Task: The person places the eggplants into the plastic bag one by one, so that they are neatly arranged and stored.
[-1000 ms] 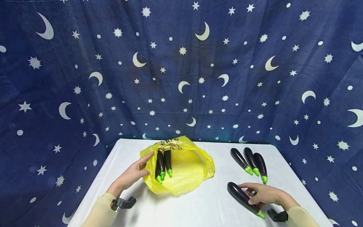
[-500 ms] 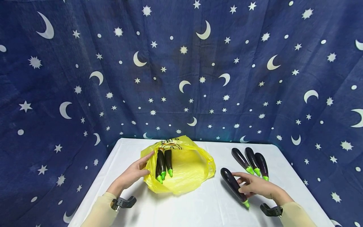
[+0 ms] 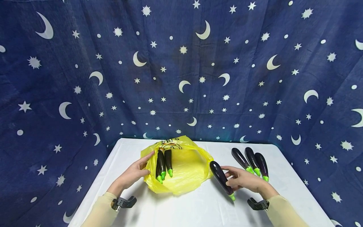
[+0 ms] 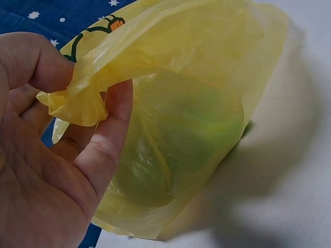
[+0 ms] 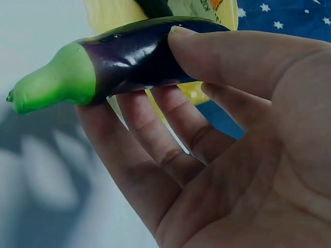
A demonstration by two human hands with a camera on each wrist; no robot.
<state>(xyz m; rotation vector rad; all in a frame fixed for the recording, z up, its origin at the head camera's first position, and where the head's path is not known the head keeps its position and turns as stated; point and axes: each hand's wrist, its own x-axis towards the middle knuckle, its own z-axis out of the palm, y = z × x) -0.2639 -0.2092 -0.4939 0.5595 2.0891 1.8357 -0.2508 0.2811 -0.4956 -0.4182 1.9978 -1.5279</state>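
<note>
A yellow plastic bag lies on its side with its mouth facing me, and three eggplants with green stems lie inside at its left. My left hand pinches the left edge of the mouth; in the left wrist view the thumb and fingers hold a fold of the bag. My right hand grips a dark eggplant between thumb and fingers, its tip right at the bag's right edge. The right wrist view shows this eggplant above the white surface, its green stem end pointing left.
Three more eggplants lie side by side at the back right of the white table. A dark blue curtain with moons and stars hangs behind the table and along both sides.
My right hand has carried the eggplant leftward and away from me, from the table's right side to the bag's right edge. The left hand stays at the bag's mouth.
</note>
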